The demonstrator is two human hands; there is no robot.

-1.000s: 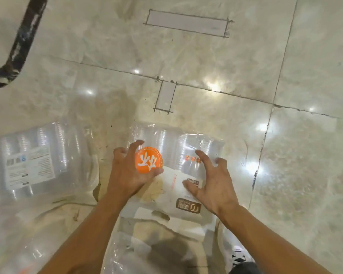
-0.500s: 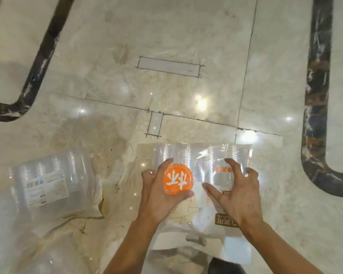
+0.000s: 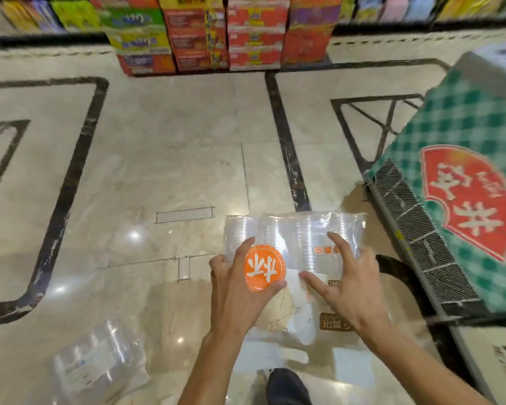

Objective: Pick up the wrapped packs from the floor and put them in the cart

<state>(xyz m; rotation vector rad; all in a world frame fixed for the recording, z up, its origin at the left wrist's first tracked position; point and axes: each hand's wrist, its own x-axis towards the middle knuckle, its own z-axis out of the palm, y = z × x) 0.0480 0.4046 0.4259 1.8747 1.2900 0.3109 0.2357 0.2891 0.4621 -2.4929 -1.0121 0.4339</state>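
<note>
I hold a clear wrapped pack of plastic cups [image 3: 295, 238] with a round orange label, lifted off the floor in front of me. My left hand [image 3: 237, 290] grips its left side, thumb across the orange label. My right hand [image 3: 348, 285] grips its right side, fingers spread over the top. The cart [image 3: 415, 226] with a wire-mesh side stands to the right, and a green checkered box [image 3: 465, 118] with a red label lies on it. A second wrapped pack [image 3: 100, 366] lies on the floor at lower left.
Stacked colourful cartons [image 3: 216, 33] stand on the floor straight ahead, with shelves of goods behind them. The marble floor [image 3: 173, 159] has dark inlaid lines. My dark shoe [image 3: 287, 387] shows at the bottom edge.
The pack has come up off the floor in both hands. My view has risen and turned right, bringing the cart and the cartons into sight; the second pack has dropped to lower left.
</note>
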